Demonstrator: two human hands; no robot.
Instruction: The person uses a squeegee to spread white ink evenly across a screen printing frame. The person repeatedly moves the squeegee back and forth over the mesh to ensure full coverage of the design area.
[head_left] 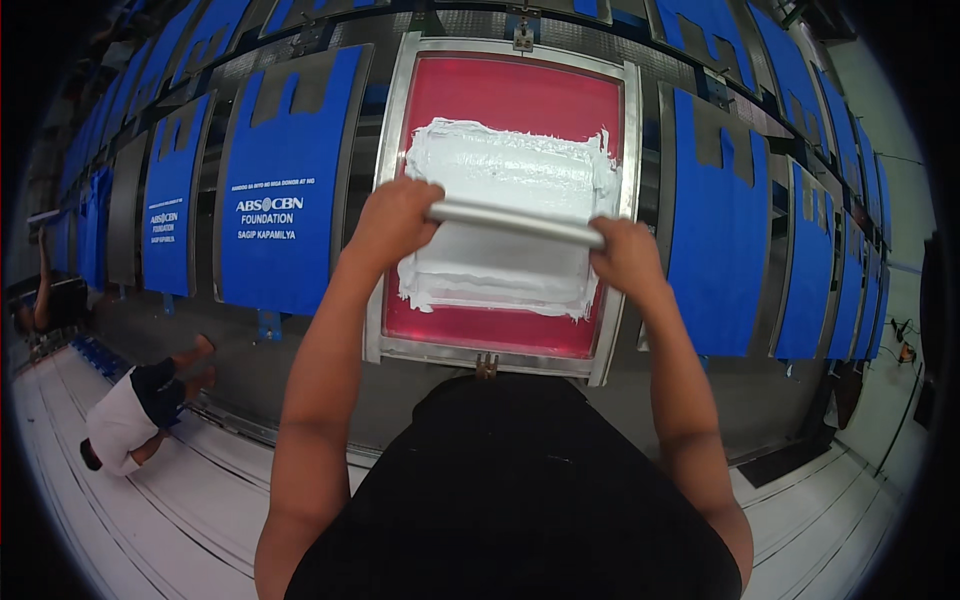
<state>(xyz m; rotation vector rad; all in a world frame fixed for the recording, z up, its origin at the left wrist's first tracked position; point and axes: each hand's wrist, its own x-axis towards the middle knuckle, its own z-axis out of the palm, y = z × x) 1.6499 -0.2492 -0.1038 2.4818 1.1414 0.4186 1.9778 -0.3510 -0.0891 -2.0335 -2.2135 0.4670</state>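
Observation:
A screen-printing frame point(630, 140) with metal edges lies in front of me, its mesh point(520, 90) red. Thick white ink point(500, 165) covers the middle of the mesh, with ragged ridges along its borders. Across the ink runs a squeegee point(515, 220) with a pale, rounded bar, slightly blurred. My left hand point(395, 225) is closed round its left end, and my right hand point(628, 258) grips the right end. The squeegee tilts a little, its right end nearer to me. Whatever lies beneath the frame is hidden.
Blue sleeveless bag-shaped fabric pieces point(285, 180) lie on boards on both sides and beyond; some on the left carry white print. A metal hinge clamp point(523, 38) sits at the frame's far edge. At the lower left, a person in a white shirt point(125, 420) bends over the pale floor.

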